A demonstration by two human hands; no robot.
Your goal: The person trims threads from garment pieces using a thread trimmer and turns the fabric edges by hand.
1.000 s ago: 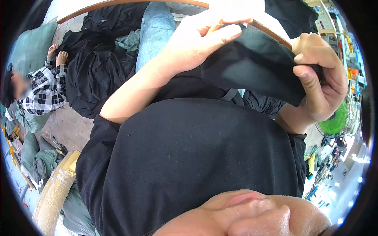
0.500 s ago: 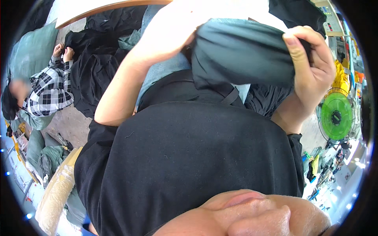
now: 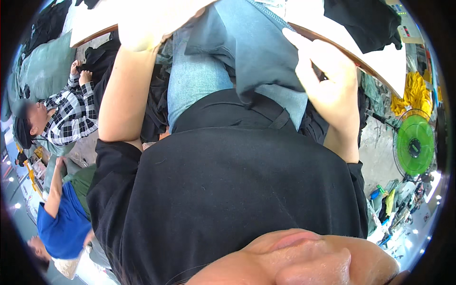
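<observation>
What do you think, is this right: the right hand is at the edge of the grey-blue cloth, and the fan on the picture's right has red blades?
Not quite: the fan has green blades, not red, as the head view shows. The right hand is indeed at the edge of the grey-blue cloth.

Left hand (image 3: pixel 154 21): washed out by glare, partly cut off by upper edge; grip not discernible. Right hand (image 3: pixel 332 71): some fingers hidden; grip uncertain. Grey-blue cloth (image 3: pixel 268 59): upper end cropped. Counter (image 3: pixel 387 71): far side out of view. Black garment (image 3: pixel 363 21): top cropped. Person in blue (image 3: pixel 66 218): head blurred, near dark rim. Small articles (image 3: pixel 385 232), lower right: unidentifiable.
</observation>
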